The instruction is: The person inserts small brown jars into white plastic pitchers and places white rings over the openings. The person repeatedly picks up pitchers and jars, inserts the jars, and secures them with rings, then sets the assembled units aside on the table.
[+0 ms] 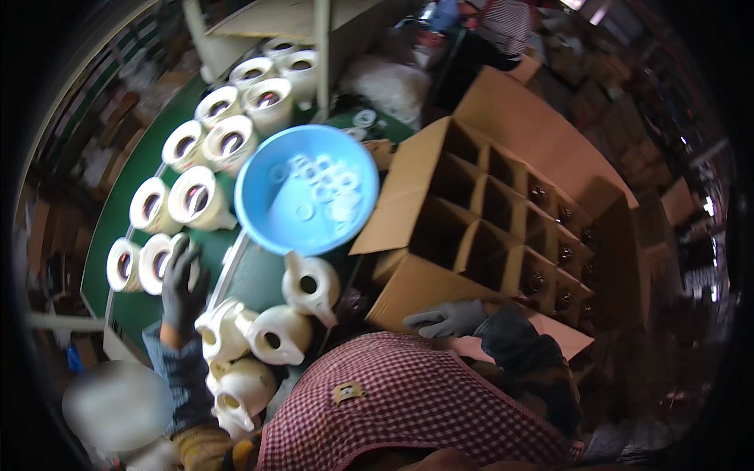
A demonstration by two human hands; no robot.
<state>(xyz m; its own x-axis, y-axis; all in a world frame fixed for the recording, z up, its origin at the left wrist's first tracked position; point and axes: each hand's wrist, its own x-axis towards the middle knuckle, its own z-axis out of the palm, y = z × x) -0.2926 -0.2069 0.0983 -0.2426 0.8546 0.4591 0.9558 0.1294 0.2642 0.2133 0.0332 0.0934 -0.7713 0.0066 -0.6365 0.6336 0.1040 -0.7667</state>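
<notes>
My left hand [182, 284], in a grey glove, is at the near end of rows of white jug-like pieces. Its fingers and thumb close around the side of one white jug-like piece [153, 265]; the grip is slightly blurred. Similar white pieces [196, 198] stand with their round openings up, dark inside. Closer to me, several more white jug-like pieces [280, 335] with spouts or handles lie tipped. My right hand [449, 319], also gloved in grey, rests with fingers stretched out along the near flap of an open cardboard box [400, 212].
A light blue basin [271, 224] on the green tabletop [255, 275] holds several small whitish rings. Cardboard dividers split the box; shiny, glass-like items [538, 279] fill its right-hand cells. A pale post [322, 55] rises behind the basin. Clear plastic bags [385, 82] lie at the back.
</notes>
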